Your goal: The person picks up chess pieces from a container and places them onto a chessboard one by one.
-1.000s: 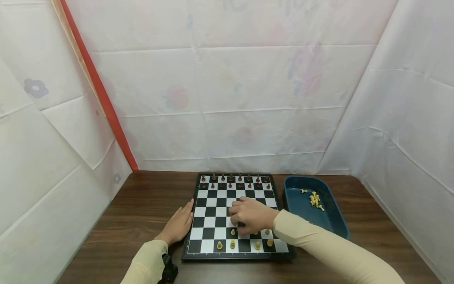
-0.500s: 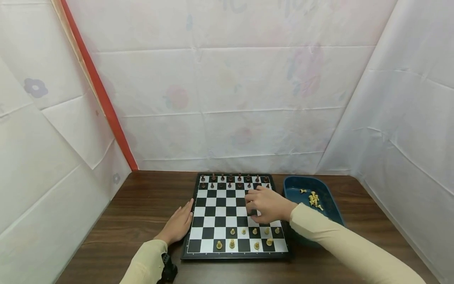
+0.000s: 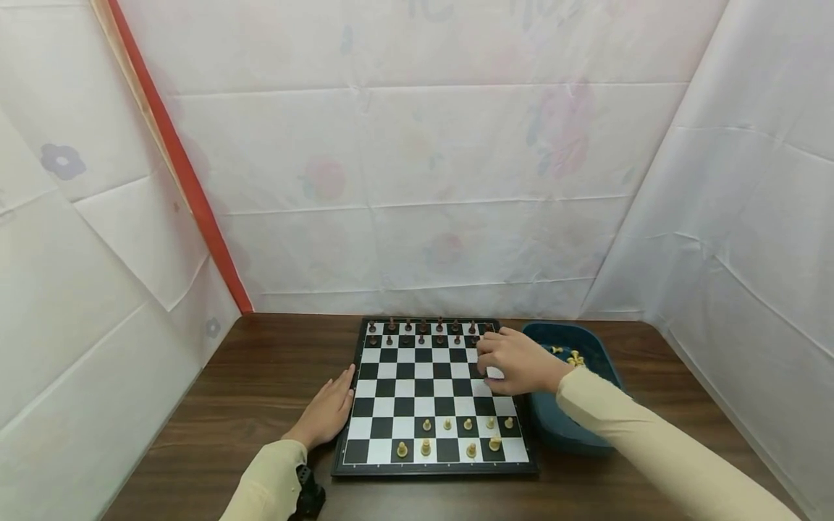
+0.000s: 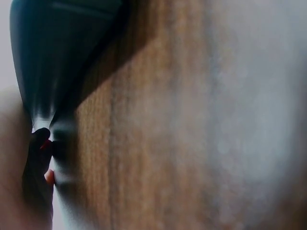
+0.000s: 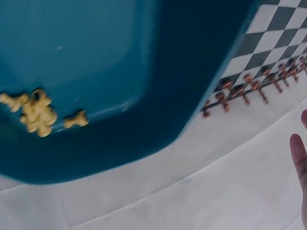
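Observation:
A black-and-white chessboard point(image 3: 397, 389) lies on the brown table. My left hand point(image 3: 326, 411) rests with extended fingers along the board's left edge. Over the board's right edge hovers my right hand point(image 3: 517, 362), its fingers loosely bent and nothing visible between them. Cream chess pieces stand in the two near rows, among them a pawn point(image 3: 468, 424) and a larger piece point(image 3: 495, 443). Dark red pieces point(image 3: 423, 328) line the two far rows, some hidden by my right hand. Beside the board is a blue tray point(image 5: 129, 52) holding a pile of cream pieces point(image 5: 38, 114).
White patterned sheets point(image 3: 417, 181) enclose the table at the back and both sides, with a red strip point(image 3: 182, 159) at the back left corner. Brown tabletop point(image 3: 260, 376) shows left of the board. A black wrist device point(image 3: 309, 492) is on my left wrist.
My right hand has moved right and away from the near rows, towards the tray, uncovering cream pawns on the second row. The left hand stays put.

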The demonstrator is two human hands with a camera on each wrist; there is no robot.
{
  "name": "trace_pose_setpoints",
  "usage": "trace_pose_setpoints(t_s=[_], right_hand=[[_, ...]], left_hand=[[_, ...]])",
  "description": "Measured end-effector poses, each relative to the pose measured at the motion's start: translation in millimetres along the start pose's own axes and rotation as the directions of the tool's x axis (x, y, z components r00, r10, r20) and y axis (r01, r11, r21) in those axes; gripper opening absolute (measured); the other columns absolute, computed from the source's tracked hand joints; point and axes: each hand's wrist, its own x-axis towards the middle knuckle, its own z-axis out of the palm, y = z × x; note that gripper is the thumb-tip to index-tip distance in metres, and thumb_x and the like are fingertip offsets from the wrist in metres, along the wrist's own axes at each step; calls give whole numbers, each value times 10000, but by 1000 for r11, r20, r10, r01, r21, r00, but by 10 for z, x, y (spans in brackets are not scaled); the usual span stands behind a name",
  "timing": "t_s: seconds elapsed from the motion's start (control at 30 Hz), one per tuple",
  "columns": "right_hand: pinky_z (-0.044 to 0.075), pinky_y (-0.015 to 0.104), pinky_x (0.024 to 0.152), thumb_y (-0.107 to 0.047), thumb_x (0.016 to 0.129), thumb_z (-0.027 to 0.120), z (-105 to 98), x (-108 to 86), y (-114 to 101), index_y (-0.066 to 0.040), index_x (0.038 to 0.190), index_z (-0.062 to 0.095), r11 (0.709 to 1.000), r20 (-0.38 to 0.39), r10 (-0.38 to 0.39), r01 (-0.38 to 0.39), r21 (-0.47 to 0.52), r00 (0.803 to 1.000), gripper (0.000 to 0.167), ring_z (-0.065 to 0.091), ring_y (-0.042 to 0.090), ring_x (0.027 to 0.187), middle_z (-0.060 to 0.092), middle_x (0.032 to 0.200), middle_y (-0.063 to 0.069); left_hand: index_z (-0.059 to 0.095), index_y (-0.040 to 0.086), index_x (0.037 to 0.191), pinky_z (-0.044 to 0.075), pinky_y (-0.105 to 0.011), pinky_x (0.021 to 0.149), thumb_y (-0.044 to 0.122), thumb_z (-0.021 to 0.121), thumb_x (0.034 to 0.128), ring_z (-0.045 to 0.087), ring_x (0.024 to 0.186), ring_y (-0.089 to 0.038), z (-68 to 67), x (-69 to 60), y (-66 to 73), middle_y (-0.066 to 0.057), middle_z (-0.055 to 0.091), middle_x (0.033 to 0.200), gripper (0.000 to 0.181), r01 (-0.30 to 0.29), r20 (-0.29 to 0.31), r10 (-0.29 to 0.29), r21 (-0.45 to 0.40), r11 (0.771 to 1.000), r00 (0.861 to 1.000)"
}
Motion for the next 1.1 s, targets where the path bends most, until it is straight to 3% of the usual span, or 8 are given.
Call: trace_pose_setpoints(t_s=[0.4,0.67,0.87,1.1], right_hand=[[381,310,625,-262,780,749,41,-354,402,-257,744,674,998,-69,55,-57,-29,996,83,455,117,742,511,809,-89],[398,324,613,-269,745,777,128,-563,624,-241,724,673,992,-57,72,-77,-99,996,110,472,127,717,484,763,-91],[410,341,621,-239,737,779,194,-655,750,-209,737,700,989,-30,117,-119,-89,993,85,480,137,717,465,736,-94],[394,344,584,-184,724,782,220,-720,855,-188,723,698,990,-43,118,-121,-71,992,85,465,138,672,455,715,-80]], left_hand=[[210,-42,1491,151,-512,1139,176,336,1035,262,1390,-352,-28,-18,-7,-221,291,1505,521,-1,-12,1,4,1000,1000],[212,-38,1492,156,-505,1140,171,341,1034,263,1392,-343,-18,-38,-3,-211,292,1508,519,-2,-14,2,4,1000,1000],[210,-44,1491,148,-500,1143,178,339,1038,255,1397,-335,-22,-29,4,-207,285,1514,521,1,-8,-1,10,1000,1000],[210,-40,1492,152,-498,1143,175,341,1037,254,1398,-332,-18,-37,-9,-202,284,1515,520,-9,-11,9,6,1000,1000]])
